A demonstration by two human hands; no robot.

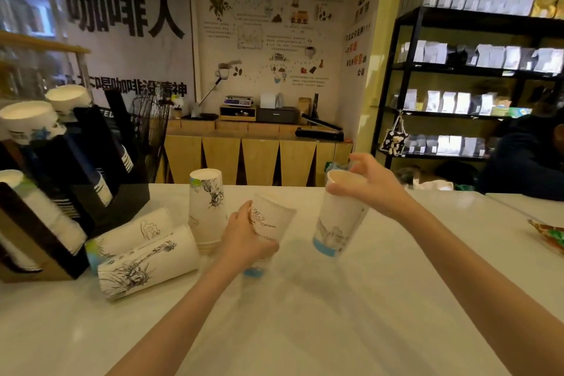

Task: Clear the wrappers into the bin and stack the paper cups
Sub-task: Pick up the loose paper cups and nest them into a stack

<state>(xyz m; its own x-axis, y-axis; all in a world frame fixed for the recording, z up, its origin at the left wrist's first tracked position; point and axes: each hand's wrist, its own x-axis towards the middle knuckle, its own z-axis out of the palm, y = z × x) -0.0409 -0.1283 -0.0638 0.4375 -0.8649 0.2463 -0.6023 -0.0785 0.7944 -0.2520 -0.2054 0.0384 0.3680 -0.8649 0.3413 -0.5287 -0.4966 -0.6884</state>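
A paper cup [268, 220] is gripped around its side by the left hand [244, 238], fingers closed about the wall, and a taller cup [338, 223] is held at its upper end by the right hand [372, 183], fingers closed over the rim. Both cups are lifted clear of the white counter [305, 314] and tilted. Their long axes lean toward each other at the top, and the right-hand cup lies just to the right of the left-hand one, near but apart. Whether each faces mouth-up or base-up cannot be told with certainty. Nesting is judged to be the step in hand — it turns on the two axes being brought into line, open end to base.

An upright stack of cups [207, 207] stands just behind the left hand, so the left hand is the nearer to it. Two more cups [146, 253] lie on their sides to the left, long axes running left to right. The black cup holder [100, 168] at the left edge is loaded with further stacked cups. One wrapper [549, 236] lies at the far right edge of the counter, nearer the right hand — it has not been cleared. No bin can be made out.
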